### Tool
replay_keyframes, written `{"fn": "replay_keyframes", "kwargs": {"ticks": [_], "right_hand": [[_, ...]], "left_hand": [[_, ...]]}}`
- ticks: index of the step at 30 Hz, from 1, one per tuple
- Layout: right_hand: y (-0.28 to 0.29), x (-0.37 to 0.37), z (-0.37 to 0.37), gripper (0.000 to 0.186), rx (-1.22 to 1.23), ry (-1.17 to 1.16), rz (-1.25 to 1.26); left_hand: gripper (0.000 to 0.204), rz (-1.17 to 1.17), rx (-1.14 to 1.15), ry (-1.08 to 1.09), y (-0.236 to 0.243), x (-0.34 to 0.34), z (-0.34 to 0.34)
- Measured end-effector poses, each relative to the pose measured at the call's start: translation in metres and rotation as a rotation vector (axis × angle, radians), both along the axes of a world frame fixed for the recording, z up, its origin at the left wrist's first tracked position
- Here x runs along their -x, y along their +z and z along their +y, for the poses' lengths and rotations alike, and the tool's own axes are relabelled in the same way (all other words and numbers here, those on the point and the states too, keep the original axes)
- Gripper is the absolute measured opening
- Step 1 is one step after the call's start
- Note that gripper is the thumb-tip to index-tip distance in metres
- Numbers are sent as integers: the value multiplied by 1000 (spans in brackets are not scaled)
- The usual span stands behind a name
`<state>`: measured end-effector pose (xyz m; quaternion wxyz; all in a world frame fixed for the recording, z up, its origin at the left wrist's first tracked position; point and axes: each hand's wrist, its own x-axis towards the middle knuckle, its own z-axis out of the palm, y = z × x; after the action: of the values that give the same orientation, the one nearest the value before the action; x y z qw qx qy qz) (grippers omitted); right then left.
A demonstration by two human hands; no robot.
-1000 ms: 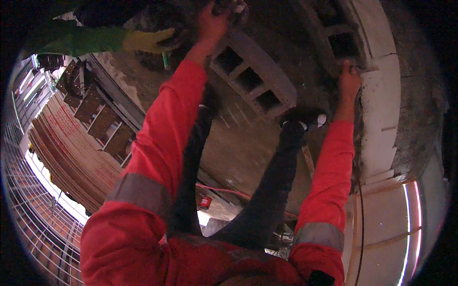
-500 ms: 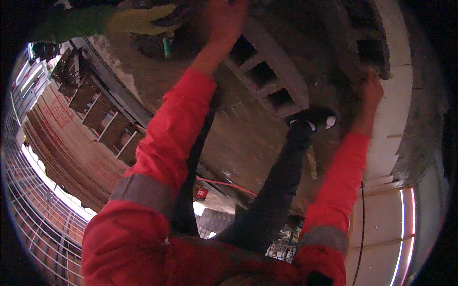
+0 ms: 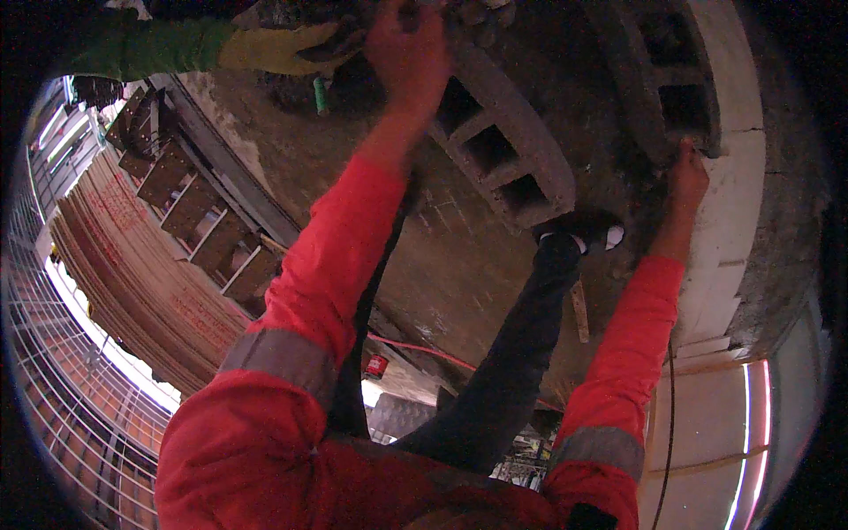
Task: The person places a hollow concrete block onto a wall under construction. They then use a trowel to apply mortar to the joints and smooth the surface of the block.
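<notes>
At the top centre, my left hand [image 3: 408,55] is curled round something dark that I cannot make out, just above the end of a grey concrete block [image 3: 548,177] with square hollows, lying on the dark floor. My right hand [image 3: 687,175] grips the near end of a second hollow block [image 3: 649,93] at the upper right, beside a pale edge strip [image 3: 733,203]. A co-worker's yellow-gloved hand [image 3: 278,49] in a green sleeve reaches in from the upper left, close to my left hand. A small green object [image 3: 321,94] sits below that glove.
My dark shoe [image 3: 587,231] is beside the middle block. Stacked brown sheets [image 3: 150,274], a compartmented brown rack [image 3: 190,216] and wire mesh [image 3: 62,371] are on the left. A red hose [image 3: 428,353] crosses behind my legs. Pale panels [image 3: 707,424] are at the lower right.
The blocks and floor appear further right and lower, as the view has shifted. My right hand keeps its grip on the block end, while my left hand has moved slightly relative to the middle block.
</notes>
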<state>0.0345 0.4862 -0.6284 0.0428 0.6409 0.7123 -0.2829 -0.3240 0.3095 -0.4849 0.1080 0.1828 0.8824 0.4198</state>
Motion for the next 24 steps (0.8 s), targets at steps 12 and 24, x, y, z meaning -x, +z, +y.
{"fn": "replay_keyframes", "kwargs": {"ticks": [12,24], "right_hand": [[19,12,-7,59,-66,-1,34],[15,7,-9,49,-129,174,28]], "left_hand": [[29,-149,370,-424,-169,-146,10],[31,339,108,-589,-156,-105,9]]}}
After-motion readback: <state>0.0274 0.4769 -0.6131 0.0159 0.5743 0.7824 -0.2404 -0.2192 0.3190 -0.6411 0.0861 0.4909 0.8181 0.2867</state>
